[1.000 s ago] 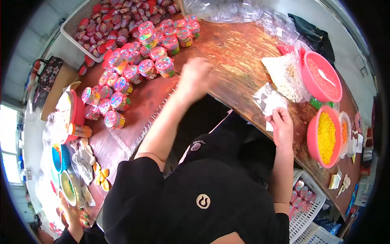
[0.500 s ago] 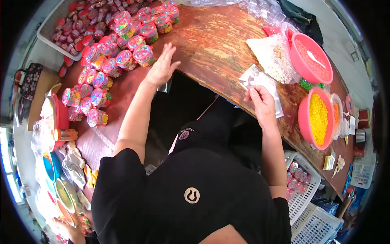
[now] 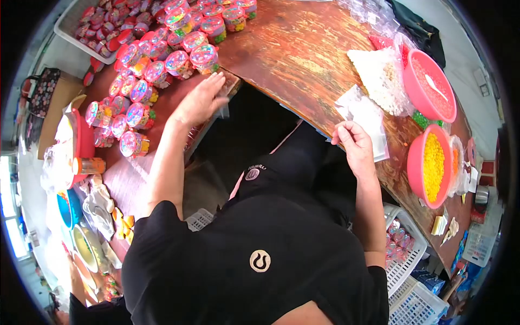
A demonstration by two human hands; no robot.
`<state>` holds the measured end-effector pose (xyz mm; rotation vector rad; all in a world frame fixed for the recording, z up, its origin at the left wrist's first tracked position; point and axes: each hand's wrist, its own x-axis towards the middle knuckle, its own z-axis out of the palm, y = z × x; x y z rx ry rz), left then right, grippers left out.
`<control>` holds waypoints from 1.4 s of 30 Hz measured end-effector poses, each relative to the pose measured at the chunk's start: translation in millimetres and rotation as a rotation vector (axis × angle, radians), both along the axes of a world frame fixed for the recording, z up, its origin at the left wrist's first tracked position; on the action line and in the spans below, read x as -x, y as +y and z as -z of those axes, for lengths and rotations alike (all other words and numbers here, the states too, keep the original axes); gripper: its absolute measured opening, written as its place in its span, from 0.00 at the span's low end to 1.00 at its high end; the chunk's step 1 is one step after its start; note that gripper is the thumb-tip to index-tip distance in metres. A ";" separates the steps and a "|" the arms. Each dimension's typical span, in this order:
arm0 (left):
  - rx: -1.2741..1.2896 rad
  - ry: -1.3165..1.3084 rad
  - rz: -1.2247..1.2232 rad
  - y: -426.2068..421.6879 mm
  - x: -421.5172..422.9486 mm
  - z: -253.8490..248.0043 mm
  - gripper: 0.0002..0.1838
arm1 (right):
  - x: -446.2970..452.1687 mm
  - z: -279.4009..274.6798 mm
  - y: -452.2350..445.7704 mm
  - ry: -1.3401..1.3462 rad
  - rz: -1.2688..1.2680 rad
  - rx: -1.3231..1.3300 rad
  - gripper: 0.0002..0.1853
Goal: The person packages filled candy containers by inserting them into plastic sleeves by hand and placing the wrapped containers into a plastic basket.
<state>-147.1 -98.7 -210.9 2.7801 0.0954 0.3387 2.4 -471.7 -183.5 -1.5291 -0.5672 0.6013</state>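
My left hand (image 3: 199, 102) is open, palm down, over the edge of the left table, its fingers just below the nearest of several clear jars (image 3: 205, 58) with pink rims and colourful contents. A small clear plastic piece (image 3: 223, 111) shows beside its thumb. My right hand (image 3: 355, 145) is at the front edge of the right table, thumb and forefinger pinched together. Whatever may be between those fingertips is too small to make out. Flat clear plastic bags (image 3: 369, 122) lie just beyond that hand.
Pink bowls hold yellow pieces (image 3: 433, 165) and pink pieces (image 3: 430, 81), near a bag of whitish pieces (image 3: 382, 81). A grey crate (image 3: 81, 43) of jars stands far left. White baskets (image 3: 401, 271) sit below right. Another person's sleeve (image 3: 97, 314) shows lower left.
The view has shifted, so the tables appear farther right. My left hand has drawn back from the jars toward me. My right hand has moved off the plastic bags to the table edge.
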 end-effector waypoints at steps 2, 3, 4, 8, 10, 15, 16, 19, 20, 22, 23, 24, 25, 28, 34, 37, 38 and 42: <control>-0.058 -0.100 -0.021 -7.1 13.6 10.1 0.21 | 1.5 3.7 3.3 0.000 -0.019 -0.022 0.07; 0.035 -0.116 -0.006 -2.4 17.4 13.1 0.19 | 1.7 6.2 4.1 -0.007 -0.023 -0.041 0.07; 0.035 -0.109 -0.011 -1.8 19.2 17.1 0.19 | 0.4 10.3 4.8 -0.018 -0.032 -0.035 0.07; 0.873 -0.450 -0.315 -39.6 -1.3 -15.2 0.13 | 9.0 15.4 18.9 0.020 -0.045 0.074 0.06; 1.329 -0.523 -0.296 -70.7 -20.8 -27.5 0.12 | 22.5 8.5 35.6 0.035 -0.058 0.008 0.11; 1.766 -0.354 -0.110 -159.4 -62.3 -30.1 0.13 | 36.2 -11.6 64.2 -0.315 0.082 -0.126 0.27; 1.839 -0.279 -0.057 -169.0 -65.1 -29.5 0.13 | 27.2 -10.7 59.3 -0.196 0.059 -0.112 0.20; 2.019 -0.211 -0.047 -190.7 -71.7 -35.4 0.12 | 11.6 -11.4 42.1 0.001 0.083 -0.079 0.06; 2.025 -0.198 -0.040 -193.3 -73.7 -31.4 0.12 | 11.3 -10.1 36.1 0.075 0.137 -0.157 0.06; 2.036 -0.237 -0.073 -196.6 -79.1 -22.0 0.09 | 12.0 -9.7 27.4 0.147 0.197 -0.233 0.06; 2.040 -0.230 -0.069 -199.5 -82.1 -20.5 0.09 | 12.7 -8.4 24.4 0.125 0.153 -0.232 0.07; 1.979 -0.275 -0.079 -202.9 -84.1 -19.9 0.07 | 14.9 -7.3 22.2 0.106 0.108 -0.232 0.08; 1.915 -0.318 -0.090 -205.5 -85.3 -19.1 0.06 | 22.5 -9.0 24.9 0.021 0.156 -0.140 0.09; 1.973 -0.208 -0.042 -206.8 -83.6 -26.1 0.12 | 16.6 -8.8 17.8 -0.066 0.163 0.124 0.09; 1.967 -0.164 0.229 -199.7 -80.0 -27.9 0.20 | -0.1 3.0 9.0 0.159 0.302 -0.128 0.14; 1.822 -0.174 0.019 -196.7 -75.5 -40.9 0.22 | -5.3 1.9 3.3 -0.217 0.549 -0.219 0.17; 1.758 -0.209 0.020 -196.9 -75.6 -38.5 0.23 | -3.5 -3.3 -1.6 -0.344 0.459 -0.131 0.15; 1.769 -0.260 0.123 -203.5 -75.6 -31.2 0.25 | 8.6 -26.7 6.8 -0.196 0.100 0.235 0.13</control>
